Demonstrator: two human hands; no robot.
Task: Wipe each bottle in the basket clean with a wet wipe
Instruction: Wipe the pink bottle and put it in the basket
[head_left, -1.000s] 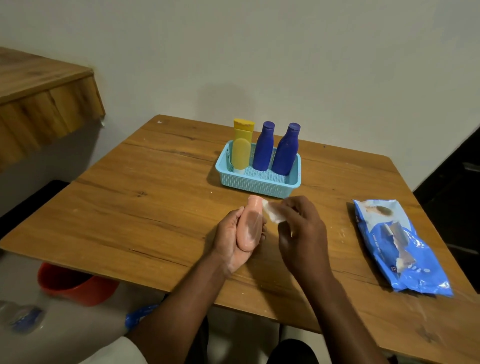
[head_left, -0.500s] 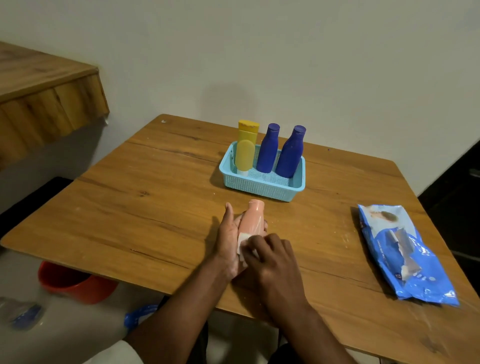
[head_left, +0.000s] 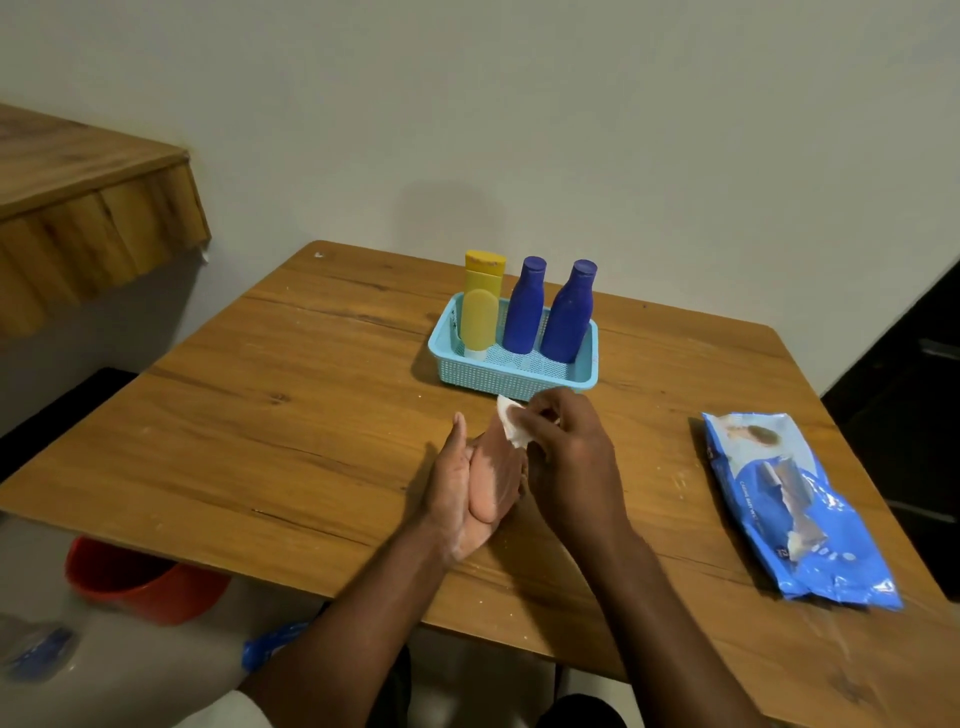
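A pink bottle (head_left: 491, 480) lies in the palm of my left hand (head_left: 454, 493) above the table, neck pointing away from me; the fingers under it are hidden. My right hand (head_left: 569, 457) pinches a white wet wipe (head_left: 511, 426) against the bottle's neck end. Behind them a light blue basket (head_left: 511, 376) holds a yellow bottle (head_left: 480, 309) and two dark blue bottles (head_left: 524, 306) (head_left: 569, 314), all upright.
A blue pack of wet wipes (head_left: 792, 506) lies on the wooden table (head_left: 260, 415) at the right. A red bucket (head_left: 140, 579) stands on the floor under the table's left edge. A wooden shelf (head_left: 88, 218) juts from the wall at the left.
My right hand slid the wipe from the bottle's lower body up to its neck end. One second ago it was also at the neck. The left hand kept the bottle.
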